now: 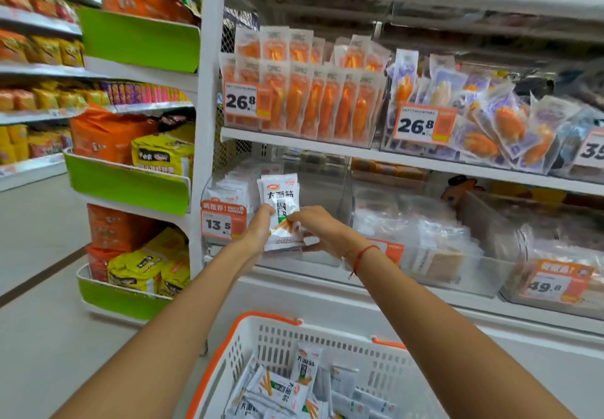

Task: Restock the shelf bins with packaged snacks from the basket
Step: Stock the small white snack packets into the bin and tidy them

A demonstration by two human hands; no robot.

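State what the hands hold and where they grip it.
Both the left hand and right hand grip a stack of white snack packets at its lower half.

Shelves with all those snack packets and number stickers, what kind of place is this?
Most likely a snack shop or small supermarket. The shelves hold clear bins of packaged snacks, orange price tags are stuck on the bins, and a shopping basket full of white packets sits below the person's hands.

upper shelf: orange sausage packs [304, 98], purple packs [490, 121]
end rack: green trays [140, 43], yellow bags [163, 154]
price tags: 26.8 tag [243, 101], 49.8 tag [552, 283]
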